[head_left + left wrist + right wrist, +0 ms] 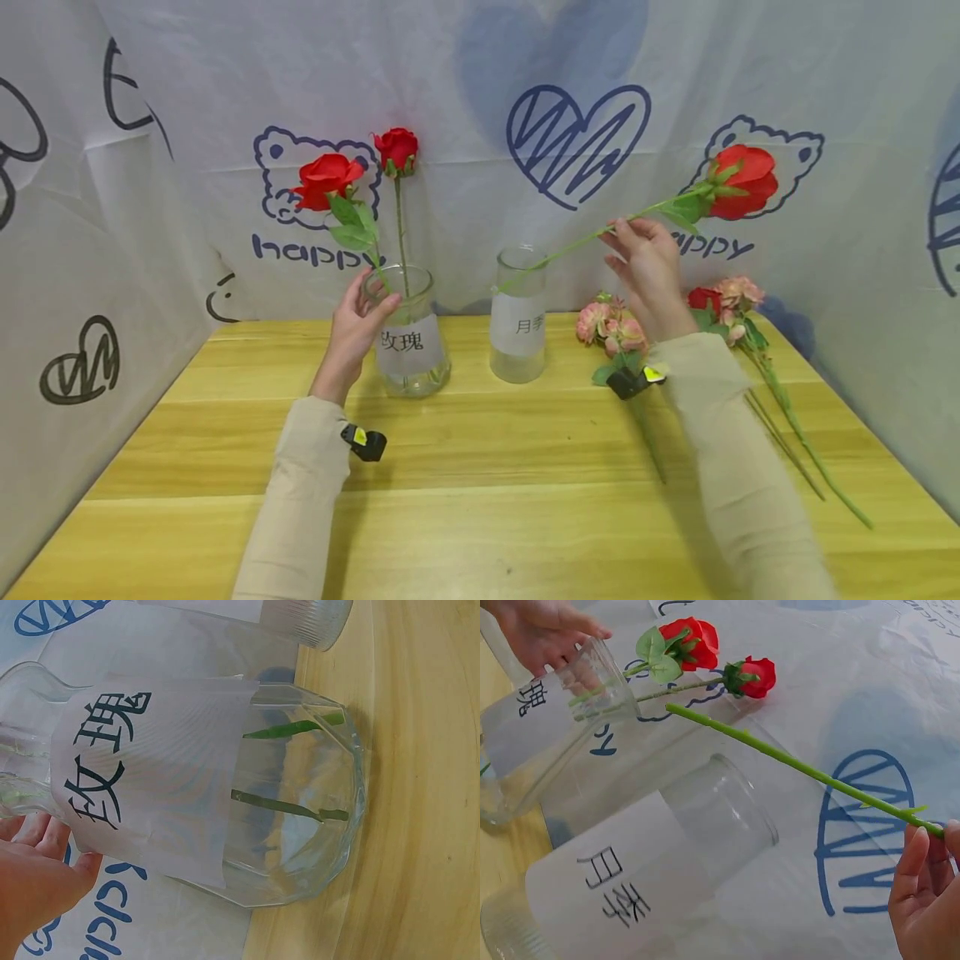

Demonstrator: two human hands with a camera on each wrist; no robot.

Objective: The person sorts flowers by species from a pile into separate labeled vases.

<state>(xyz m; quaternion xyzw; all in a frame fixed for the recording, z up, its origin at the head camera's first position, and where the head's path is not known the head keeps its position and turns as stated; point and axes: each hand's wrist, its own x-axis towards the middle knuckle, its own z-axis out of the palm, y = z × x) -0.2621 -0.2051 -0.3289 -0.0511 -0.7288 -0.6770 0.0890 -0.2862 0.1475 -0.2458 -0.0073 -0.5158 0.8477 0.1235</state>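
Observation:
My left hand point(354, 332) grips the neck of a flared glass vase point(431, 379) with a white label, thumb near the rim. Two red roses point(328, 179) stand in this vase; through the glass in the left wrist view, their green stem ends point(281, 804) show near its bottom. With thumb and fingertips, my right hand point(647, 265) pinches the green stem of another red rose point(742, 182). Its bloom points up and right, while the bare stem end point(676, 710) slants down-left. In the head view that end overlaps the upper part of a cylindrical glass vase point(517, 367), also labelled.
On the wooden table point(480, 533), pink flowers point(611, 327) lie below my right wrist. Farther right lie more pink flowers point(738, 293) and a red flower point(703, 300), their long stems running toward the front. A white printed cloth point(450, 67) hangs behind.

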